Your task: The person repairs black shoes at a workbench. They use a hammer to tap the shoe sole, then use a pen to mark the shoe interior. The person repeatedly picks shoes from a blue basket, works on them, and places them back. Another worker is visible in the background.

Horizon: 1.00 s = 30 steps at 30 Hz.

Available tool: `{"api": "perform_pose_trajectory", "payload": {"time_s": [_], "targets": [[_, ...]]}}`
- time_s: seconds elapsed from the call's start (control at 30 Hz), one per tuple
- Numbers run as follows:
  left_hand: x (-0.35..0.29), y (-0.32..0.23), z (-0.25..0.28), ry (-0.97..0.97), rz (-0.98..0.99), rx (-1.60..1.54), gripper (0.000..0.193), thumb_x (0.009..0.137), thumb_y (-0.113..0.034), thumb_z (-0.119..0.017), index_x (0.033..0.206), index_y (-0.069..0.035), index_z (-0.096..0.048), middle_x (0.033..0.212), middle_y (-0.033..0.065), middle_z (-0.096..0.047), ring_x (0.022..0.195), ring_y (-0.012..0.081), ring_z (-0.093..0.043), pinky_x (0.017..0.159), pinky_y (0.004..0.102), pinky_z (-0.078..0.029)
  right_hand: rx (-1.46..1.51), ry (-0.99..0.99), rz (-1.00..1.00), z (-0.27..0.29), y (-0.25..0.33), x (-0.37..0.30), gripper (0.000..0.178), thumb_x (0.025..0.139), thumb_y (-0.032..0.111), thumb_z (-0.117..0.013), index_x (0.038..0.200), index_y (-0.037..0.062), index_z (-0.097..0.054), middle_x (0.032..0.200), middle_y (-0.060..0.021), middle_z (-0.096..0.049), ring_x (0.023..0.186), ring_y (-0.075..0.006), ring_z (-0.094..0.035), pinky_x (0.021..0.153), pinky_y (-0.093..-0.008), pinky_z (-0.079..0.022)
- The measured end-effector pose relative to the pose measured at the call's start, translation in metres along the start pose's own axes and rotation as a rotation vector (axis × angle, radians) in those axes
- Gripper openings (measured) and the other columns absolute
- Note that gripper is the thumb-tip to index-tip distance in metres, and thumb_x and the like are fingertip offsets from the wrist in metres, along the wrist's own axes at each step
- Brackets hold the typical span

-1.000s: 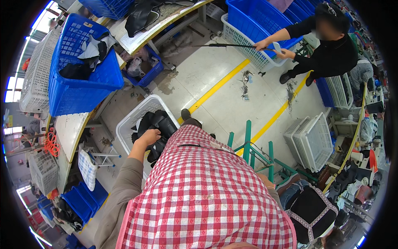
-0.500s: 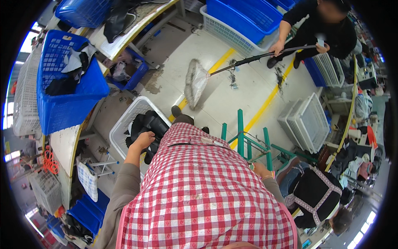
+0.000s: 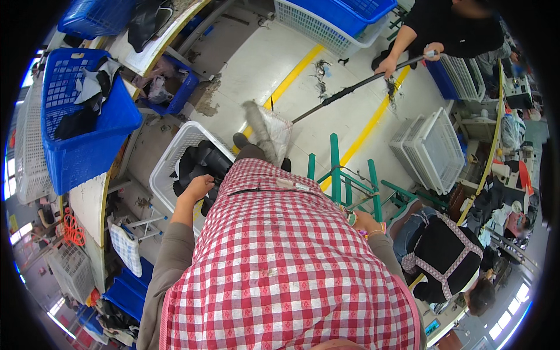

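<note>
My left hand point(image 3: 200, 186), its fingers curled, is over a white plastic basket point(image 3: 156, 175) at my front left. Black, leather-like pieces point(image 3: 204, 157) fill this basket, and the fingertips are right by them; whether they grip one is hidden. On the other side, my right hand point(image 3: 366, 223) is low by my hip, beside a green metal frame point(image 3: 335, 157). Its fingers look bent round a small thing I cannot make out, partly behind my red-and-white checked apron point(image 3: 280, 256).
Close to my feet lies the flat grey mop head point(image 3: 268, 131) pushed by a standing person point(image 3: 455, 29). At left, a blue crate point(image 3: 87, 157) rests on a table. To the right are stacked white baskets point(image 3: 434, 151) and a seated person point(image 3: 443, 256).
The mop head has come nearer to my feet and turned. The whole view has shifted slightly, with floor things sitting higher. Both my hands have moved little.
</note>
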<state>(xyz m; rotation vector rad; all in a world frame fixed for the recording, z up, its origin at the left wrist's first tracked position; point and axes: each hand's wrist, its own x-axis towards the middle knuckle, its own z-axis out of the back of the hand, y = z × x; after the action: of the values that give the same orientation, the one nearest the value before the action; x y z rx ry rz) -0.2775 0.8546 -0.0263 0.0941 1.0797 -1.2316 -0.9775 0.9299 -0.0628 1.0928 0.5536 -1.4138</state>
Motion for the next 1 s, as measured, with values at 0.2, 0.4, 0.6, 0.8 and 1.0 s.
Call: {"api": "perform_pose_trajectory", "payload": {"time_s": [0.2, 0.4, 0.6, 0.8, 1.0], "targets": [[0.006, -0.011, 0.000, 0.025, -0.034, 0.018, 0.032, 0.092, -0.019, -0.070, 0.119, 0.000, -0.070, 0.110, 0.0189, -0.075, 0.102, 0.0325, -0.072, 0.089, 0.0387, -0.055, -0.002, 0.040, -0.008, -0.003, -0.003, 0.003, 0.070, 0.055, 0.033, -0.094, 0.118, 0.0162, -0.070, 0.112, -0.0168, -0.073, 0.107, -0.0408, -0.067, 0.090, -0.0471, -0.054], [0.012, -0.023, 0.012, 0.006, 0.003, 0.024, 0.032, 0.092, -0.016, -0.071, 0.119, 0.001, -0.069, 0.112, 0.0194, -0.074, 0.103, 0.0309, -0.072, 0.090, 0.0385, -0.055, -0.023, 0.116, -0.018, -0.004, 0.000, 0.019, 0.075, 0.050, 0.035, -0.094, 0.118, 0.0156, -0.070, 0.111, -0.0157, -0.075, 0.108, -0.0390, -0.068, 0.093, -0.0443, -0.054], [0.004, -0.019, 0.019, -0.016, 0.002, -0.005, 0.030, 0.092, -0.017, -0.071, 0.116, 0.000, -0.070, 0.109, 0.0189, -0.075, 0.099, 0.0309, -0.073, 0.088, 0.0389, -0.056, 0.094, 0.138, 0.019, 0.017, 0.009, 0.041, 0.075, 0.054, 0.027, -0.094, 0.124, 0.0138, -0.068, 0.116, -0.0150, -0.074, 0.111, -0.0370, -0.068, 0.095, -0.0426, -0.053], [0.014, -0.002, 0.039, 0.098, 0.106, 0.052, 0.028, 0.091, -0.020, -0.069, 0.112, -0.003, -0.073, 0.102, 0.0185, -0.076, 0.095, 0.0321, -0.073, 0.085, 0.0396, -0.056, 0.028, 0.224, 0.018, 0.065, 0.045, 0.090, 0.075, 0.055, 0.020, -0.089, 0.126, 0.0131, -0.068, 0.120, -0.0196, -0.072, 0.114, -0.0389, -0.067, 0.095, -0.0451, -0.054], [0.060, 0.007, 0.081, 0.064, 0.070, 0.021, 0.026, 0.090, -0.018, -0.067, 0.111, -0.003, -0.073, 0.101, 0.0186, -0.076, 0.094, 0.0331, -0.074, 0.085, 0.0402, -0.056, -0.238, 0.219, 0.095, 0.128, 0.111, 0.171, 0.076, 0.055, 0.019, -0.088, 0.128, 0.0120, -0.069, 0.119, -0.0211, -0.071, 0.114, -0.0381, -0.067, 0.093, -0.0451, -0.056]]}}
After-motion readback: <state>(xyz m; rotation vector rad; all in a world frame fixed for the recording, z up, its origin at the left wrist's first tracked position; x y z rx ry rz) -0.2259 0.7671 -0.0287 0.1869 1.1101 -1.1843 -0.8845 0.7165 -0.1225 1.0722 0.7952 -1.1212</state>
